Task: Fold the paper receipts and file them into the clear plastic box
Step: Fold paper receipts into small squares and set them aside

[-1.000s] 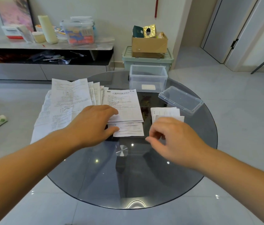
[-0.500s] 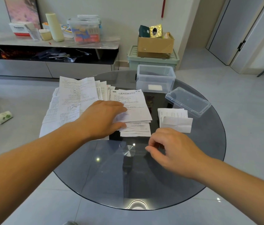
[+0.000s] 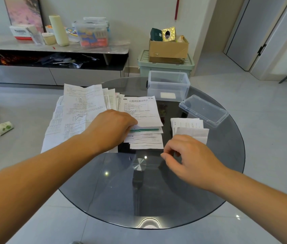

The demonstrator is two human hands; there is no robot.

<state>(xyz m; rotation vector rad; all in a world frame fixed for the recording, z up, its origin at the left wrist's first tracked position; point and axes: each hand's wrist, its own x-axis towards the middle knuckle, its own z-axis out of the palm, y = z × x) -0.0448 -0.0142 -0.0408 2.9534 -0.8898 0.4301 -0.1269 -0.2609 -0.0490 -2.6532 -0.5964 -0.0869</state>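
A spread pile of unfolded paper receipts [image 3: 79,110] covers the left half of the round glass table [image 3: 156,199]. My left hand [image 3: 111,127] lies on this pile, its fingertips pinching the lower left edge of the top sheet [image 3: 142,110], which has a printed heading. A sheet with a green band shows beneath it. A small stack of folded receipts [image 3: 190,128] lies to the right. My right hand [image 3: 190,159] hovers just in front of that stack, fingers loosely curled and holding nothing. The clear plastic box [image 3: 168,80] stands open at the table's far side.
The box's clear lid [image 3: 203,110] lies on the table to the right of the box. Behind the table stand a green storage bin [image 3: 165,65] with a cardboard box [image 3: 168,48] on it, and a low cabinet [image 3: 51,48] with clutter. A small packet [image 3: 2,127] lies on the floor at left.
My right hand has drawn back towards me off the folded stack, leaving it uncovered. My left hand has shifted right along the top sheet, whose lower edge now uncovers the green-banded sheet.
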